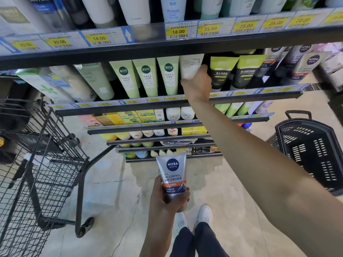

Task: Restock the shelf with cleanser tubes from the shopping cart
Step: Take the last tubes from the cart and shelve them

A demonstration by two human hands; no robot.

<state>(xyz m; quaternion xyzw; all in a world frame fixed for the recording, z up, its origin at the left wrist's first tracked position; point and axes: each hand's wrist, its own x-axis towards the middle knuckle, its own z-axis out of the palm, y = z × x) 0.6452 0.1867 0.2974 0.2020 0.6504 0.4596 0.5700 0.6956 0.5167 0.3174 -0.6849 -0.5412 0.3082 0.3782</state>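
Observation:
My right hand [197, 84] reaches up to the second shelf [167, 103] and grips a white cleanser tube [190, 64] that stands between the pale green tubes [146, 76] and the black and lime men's tubes [221, 71]. My left hand [167, 197] holds a silver Nivea Men oil-control tube [172, 175] upright, low in front of me, gripped round its lower end. The black wire shopping cart [37, 164] stands at my left; its inside is mostly out of sight.
A black plastic basket [311, 151] sits on the floor at the right. The top shelf [167, 45] carries more tubes and yellow price tags. Lower shelves hold boxes and bottles. My white shoes stand on the tiled floor [115, 191] in front of the shelving.

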